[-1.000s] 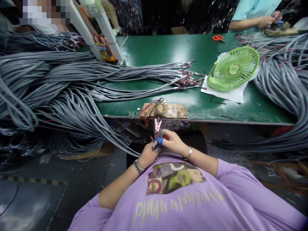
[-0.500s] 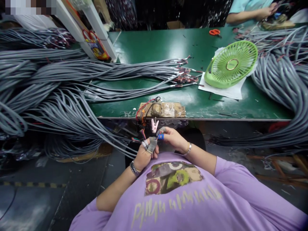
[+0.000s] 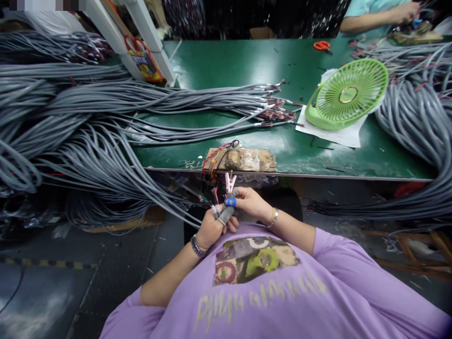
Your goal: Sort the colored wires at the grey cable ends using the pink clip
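My left hand point(image 3: 212, 228) is closed around the end of a grey cable point(image 3: 169, 207), from which thin coloured wires point(image 3: 214, 194) fan out just below the table edge. My right hand point(image 3: 249, 203) is closed in a pinch on those wire ends; its fingertips wear grey and blue finger covers. A pink clip point(image 3: 230, 181) hangs right above both hands under a small wooden jig point(image 3: 243, 160) with red and black leads on the table's near edge. Both hands are close to my chest, below the green table point(image 3: 229, 66).
Thick bundles of grey cables point(image 3: 70, 122) cover the left side and spill off the table; more hang at the right point(image 3: 416, 127). A green fan point(image 3: 348, 93) lies on white paper. Orange scissors point(image 3: 321, 45) sit far back. Another person's arms point(image 3: 381, 19) work at the far right.
My hands have shifted slightly lower and closer together, the right fingers moving back onto the wire ends. The view has drifted a little; the cables on the table have not moved.
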The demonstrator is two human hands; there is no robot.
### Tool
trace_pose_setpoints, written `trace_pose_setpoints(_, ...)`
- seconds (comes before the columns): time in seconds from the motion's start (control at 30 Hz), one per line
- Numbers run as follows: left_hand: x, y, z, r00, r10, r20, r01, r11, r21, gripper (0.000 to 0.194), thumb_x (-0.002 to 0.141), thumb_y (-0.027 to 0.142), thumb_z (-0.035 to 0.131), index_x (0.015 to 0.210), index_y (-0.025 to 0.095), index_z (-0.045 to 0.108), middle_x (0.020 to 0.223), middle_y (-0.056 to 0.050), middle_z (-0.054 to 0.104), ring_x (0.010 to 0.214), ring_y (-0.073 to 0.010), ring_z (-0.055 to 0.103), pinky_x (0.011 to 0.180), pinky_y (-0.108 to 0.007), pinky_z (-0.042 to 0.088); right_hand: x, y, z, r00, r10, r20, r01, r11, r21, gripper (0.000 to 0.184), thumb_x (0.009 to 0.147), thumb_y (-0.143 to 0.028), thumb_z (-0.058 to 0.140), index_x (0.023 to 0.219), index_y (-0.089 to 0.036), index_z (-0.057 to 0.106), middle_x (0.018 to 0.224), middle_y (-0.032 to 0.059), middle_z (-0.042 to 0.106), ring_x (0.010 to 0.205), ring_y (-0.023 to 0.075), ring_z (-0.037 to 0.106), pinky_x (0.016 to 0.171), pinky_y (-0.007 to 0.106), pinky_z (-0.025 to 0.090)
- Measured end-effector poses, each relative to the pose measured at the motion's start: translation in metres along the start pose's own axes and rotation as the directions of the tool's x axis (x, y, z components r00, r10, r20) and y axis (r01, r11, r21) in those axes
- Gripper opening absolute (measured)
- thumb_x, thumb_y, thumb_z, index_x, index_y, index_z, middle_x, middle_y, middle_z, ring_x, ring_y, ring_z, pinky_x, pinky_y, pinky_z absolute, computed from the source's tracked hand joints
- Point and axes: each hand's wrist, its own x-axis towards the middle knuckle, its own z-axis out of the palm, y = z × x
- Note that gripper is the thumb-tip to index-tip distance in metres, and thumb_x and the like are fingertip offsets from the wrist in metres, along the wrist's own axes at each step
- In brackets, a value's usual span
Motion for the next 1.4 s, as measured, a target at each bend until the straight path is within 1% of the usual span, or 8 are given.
trace_pose_setpoints(0.27,-0.001,-0.002,-0.005,0.998,-0.041,-0.042,0.039,0.998,-0.043,0.034,0.082,0.041,0.063,0.063,0.013,0.064,0.054,-0.005,0.066,0.044,-0.0121,0.060,0.043,-0.020,0.047,0.002,-0.001,0.003,0.999,0.009,0.053,-0.007,0.999,-0.037,0.039,0.054,-0.041,0.085,0.068,-0.014,0.060,0.063,-0.0024,0.058,0.057,0.0092,0.049,0.058,0.024,0.040)
trace_pose_setpoints(0.43,0.002,-0.004,0.000,0.976,-0.041,-0.212,-0.018,0.963,-0.268,0.035,0.079,0.046,0.065,0.065,0.014,0.061,0.056,-0.003,0.067,0.043,-0.0109,0.060,0.041,-0.019,0.045,0.002,0.003,0.006,0.999,-0.018,-0.036,0.019,0.999,0.032,0.038,0.057,-0.043,0.083,0.070,-0.016,0.060,0.059,-0.0036,0.052,0.050,0.0071,0.040,0.049,0.023,0.031)
trace_pose_setpoints(0.57,0.003,-0.004,0.004,0.960,-0.050,-0.275,-0.043,0.946,-0.322,0.035,0.078,0.048,0.065,0.069,0.014,0.059,0.060,-0.004,0.069,0.046,-0.0126,0.062,0.041,-0.021,0.045,0.001,0.010,0.006,0.995,-0.012,-0.098,0.018,0.998,0.054,0.039,0.058,-0.044,0.083,0.069,-0.017,0.058,0.057,-0.0046,0.050,0.048,0.0062,0.036,0.046,0.022,0.027)
trace_pose_setpoints(0.7,0.002,-0.005,0.004,0.959,-0.027,-0.282,-0.060,0.953,-0.297,0.036,0.079,0.048,0.064,0.070,0.014,0.060,0.062,-0.005,0.069,0.045,-0.0128,0.062,0.039,-0.020,0.043,0.000,0.010,0.006,0.995,0.006,-0.099,-0.002,0.999,0.043,0.039,0.057,-0.044,0.083,0.070,-0.017,0.058,0.058,-0.0049,0.051,0.048,0.0063,0.038,0.047,0.022,0.029)
trace_pose_setpoints(0.83,0.001,-0.008,0.002,0.969,-0.007,-0.247,-0.054,0.969,-0.241,0.034,0.081,0.045,0.062,0.069,0.014,0.060,0.062,-0.005,0.069,0.045,-0.0123,0.062,0.038,-0.019,0.042,0.002,0.003,0.007,0.999,-0.020,-0.026,0.020,1.000,0.005,0.037,0.058,-0.039,0.083,0.077,-0.016,0.061,0.069,-0.0014,0.060,0.059,0.0092,0.050,0.056,0.024,0.039)
trace_pose_setpoints(0.97,0.001,-0.012,0.001,0.980,0.007,-0.197,-0.043,0.983,-0.179,0.032,0.083,0.044,0.061,0.071,0.013,0.061,0.063,-0.006,0.070,0.048,-0.0134,0.064,0.040,-0.020,0.043,0.004,0.001,0.008,0.999,-0.042,0.013,0.043,0.995,-0.090,0.034,0.061,-0.037,0.082,0.076,-0.015,0.061,0.066,-0.0017,0.058,0.058,0.0092,0.048,0.057,0.024,0.040)
trace_pose_setpoints(1.2,0.003,-0.008,0.004,0.955,0.004,-0.296,-0.073,0.972,-0.222,0.037,0.082,0.049,0.061,0.071,0.013,0.061,0.062,-0.005,0.069,0.046,-0.0122,0.062,0.039,-0.019,0.042,0.003,0.012,0.010,0.988,-0.080,-0.132,0.074,0.996,-0.052,0.031,0.068,-0.039,0.075,0.079,-0.015,0.060,0.069,-0.0020,0.058,0.057,0.0082,0.045,0.056,0.024,0.038)
trace_pose_setpoints(1.4,0.005,-0.008,0.004,0.958,0.018,-0.286,-0.092,0.964,-0.248,0.034,0.083,0.046,0.061,0.073,0.014,0.060,0.063,-0.004,0.069,0.046,-0.0117,0.062,0.038,-0.018,0.041,0.002,0.010,0.006,0.985,-0.022,-0.168,0.022,1.000,-0.003,0.026,0.067,-0.036,0.073,0.070,-0.016,0.058,0.061,-0.0042,0.052,0.051,0.0066,0.039,0.049,0.023,0.031)
